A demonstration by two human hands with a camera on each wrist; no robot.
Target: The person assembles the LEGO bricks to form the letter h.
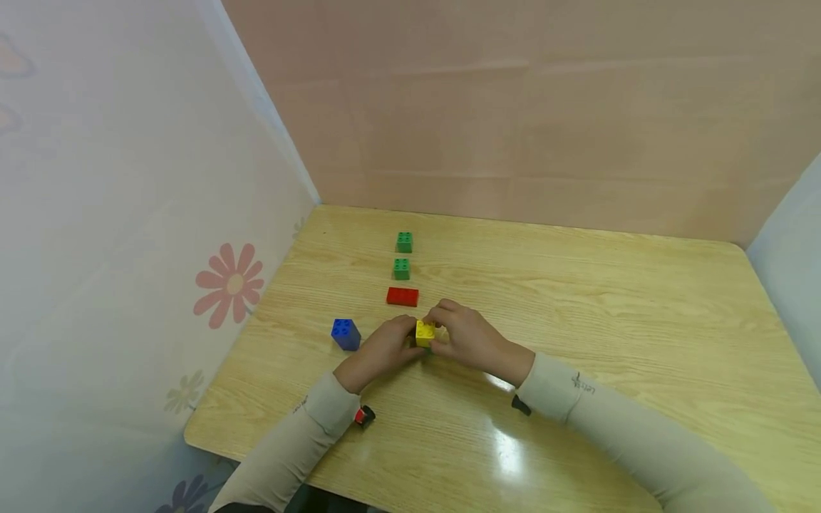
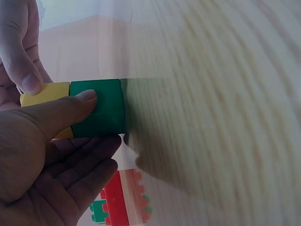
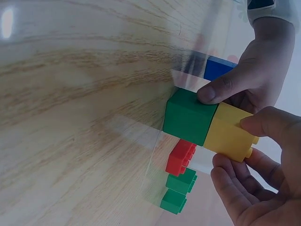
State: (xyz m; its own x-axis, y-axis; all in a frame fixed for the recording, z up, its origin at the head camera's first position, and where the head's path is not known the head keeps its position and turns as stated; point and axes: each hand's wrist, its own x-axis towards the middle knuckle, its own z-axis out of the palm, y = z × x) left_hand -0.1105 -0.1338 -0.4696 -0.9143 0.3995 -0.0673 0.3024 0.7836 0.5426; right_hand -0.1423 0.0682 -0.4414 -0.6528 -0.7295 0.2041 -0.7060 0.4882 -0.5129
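A yellow building brick (image 1: 425, 333) sits on top of a green brick (image 3: 186, 117), their faces lined up. My left hand (image 1: 385, 348) holds the green brick low down, its thumb across the side at the seam. With thumb and fingers, my right hand (image 1: 471, 340) pinches the yellow brick (image 3: 229, 132) near its studs. The green brick stands upright on the table, mostly hidden by the hands in the head view.
Left of the hands stands a tall blue brick (image 1: 346, 334). Beyond them lie a flat red brick (image 1: 403, 296) and two green bricks, one nearer (image 1: 401, 268) and one farther (image 1: 404, 241), in a row on the wooden table (image 1: 577, 306). Walls border the table's back and left.
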